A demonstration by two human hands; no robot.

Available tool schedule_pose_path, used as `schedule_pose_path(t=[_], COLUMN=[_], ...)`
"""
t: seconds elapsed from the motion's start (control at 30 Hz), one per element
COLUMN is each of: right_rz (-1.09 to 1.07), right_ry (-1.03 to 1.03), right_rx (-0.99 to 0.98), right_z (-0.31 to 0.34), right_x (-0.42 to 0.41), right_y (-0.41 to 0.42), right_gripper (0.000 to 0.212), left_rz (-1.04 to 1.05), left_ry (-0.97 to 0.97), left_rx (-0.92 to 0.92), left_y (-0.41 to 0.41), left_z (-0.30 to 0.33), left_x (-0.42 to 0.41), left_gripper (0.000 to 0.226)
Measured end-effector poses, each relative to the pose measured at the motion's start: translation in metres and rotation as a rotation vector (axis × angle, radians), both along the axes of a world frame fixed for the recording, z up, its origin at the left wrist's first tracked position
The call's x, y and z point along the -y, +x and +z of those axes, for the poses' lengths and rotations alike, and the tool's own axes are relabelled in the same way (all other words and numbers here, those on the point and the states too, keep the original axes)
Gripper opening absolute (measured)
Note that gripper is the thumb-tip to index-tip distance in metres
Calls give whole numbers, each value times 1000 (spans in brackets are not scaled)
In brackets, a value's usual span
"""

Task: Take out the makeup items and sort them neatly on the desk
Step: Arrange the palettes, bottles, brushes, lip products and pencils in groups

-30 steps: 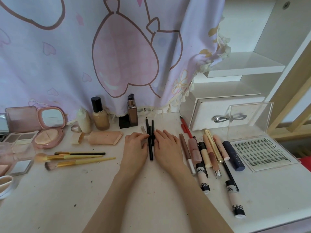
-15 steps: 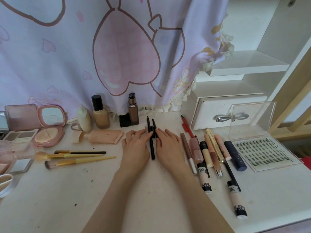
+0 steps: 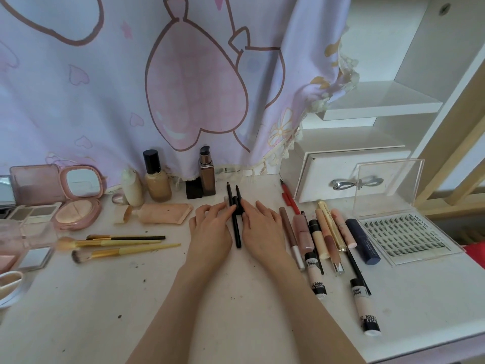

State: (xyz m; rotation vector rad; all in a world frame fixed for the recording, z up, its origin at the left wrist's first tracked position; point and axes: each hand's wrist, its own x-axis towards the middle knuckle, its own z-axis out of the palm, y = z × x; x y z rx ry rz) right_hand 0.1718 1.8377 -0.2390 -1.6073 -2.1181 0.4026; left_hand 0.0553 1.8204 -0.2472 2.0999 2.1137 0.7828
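Note:
Three black eye pencils (image 3: 235,219) lie side by side in the middle of the white desk (image 3: 131,298). My left hand (image 3: 210,229) lies flat on their left, its straight fingers touching the pencils. My right hand (image 3: 262,227) lies flat on their right, fingertips against them. Neither hand grips anything. To the right lies a row of lip and concealer tubes (image 3: 322,237) and a navy tube (image 3: 363,241). Left of my hands lie three brushes (image 3: 118,244) and a squeezed beige tube (image 3: 160,213).
Foundation bottles (image 3: 156,179) and a brown pump bottle (image 3: 207,174) stand at the back by the curtain. Pink compacts (image 3: 78,198) and palettes sit far left. A clear lash box (image 3: 404,235) and a white drawer box (image 3: 338,177) stand on the right, beside a red pencil (image 3: 288,197).
Both hands slid slightly up the desk along the black pencils, pressing them closer together. Nothing else on the desk moved.

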Motion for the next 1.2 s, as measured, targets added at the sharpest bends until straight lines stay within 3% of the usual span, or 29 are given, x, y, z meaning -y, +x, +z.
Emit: schedule_pose_path(t=[0.2,0.33,0.4,0.57,0.63,0.87,1.07,1.2], right_rz=[-6,-19,-52,-164,-186,-227,-217,-232], right_ry=[41,93,116,103,59,71,52,64], right_rx=[-235,-297,-240,294,395,472,543,448], right_z=[17,35,43,46,45,44,47,49], right_x=[12,24,30,43,45,46,45,46], right_y=[3,17,31,65,69,59,48,46], right_gripper=[40,36,31,25,28,35,25,25], left_rz=[20,6,10,19,20,0,-21,-27], left_ry=[-21,-51,-81,-148,-165,-198,-164,-70], left_rx=[204,133,46,-147,-170,-160,-103,45], left_y=[0,-1,-3,-4,-3,-4,-7,-9], left_z=[10,12,10,5,5,6,8,9], left_x=[5,16,25,41,45,57,60,66], left_gripper=[47,46,47,48,49,50,47,44])
